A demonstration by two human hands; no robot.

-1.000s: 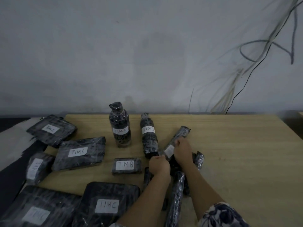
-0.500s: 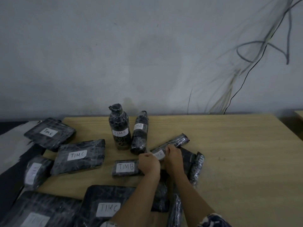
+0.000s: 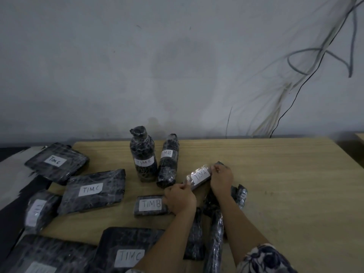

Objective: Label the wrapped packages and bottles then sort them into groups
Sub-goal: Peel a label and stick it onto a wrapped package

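A slim black wrapped package (image 3: 200,176) with a white label reading TIMA lies tilted on the wooden table (image 3: 285,184). My left hand (image 3: 180,198) holds its near end and my right hand (image 3: 221,179) grips its far end. Behind it stands an upright wrapped bottle (image 3: 142,154) labelled TIMC, with a second wrapped bottle (image 3: 167,161) labelled TIMB beside it. A small TIMB package (image 3: 150,205) lies just left of my left hand. More slim wrapped items (image 3: 239,196) lie under my forearms.
Flat TIMC packages sit at the left (image 3: 92,191), far left (image 3: 56,162) and front (image 3: 128,251). Another labelled wrapped item (image 3: 38,210) lies at the table's left edge. Cables (image 3: 315,56) hang on the wall at the back right. Bare tabletop spans the right side.
The TIMA package has been turned from pointing away to lying more crosswise, label up. The TIMB bottle has shifted left next to the TIMC bottle. My right hand has moved to the package's far end.
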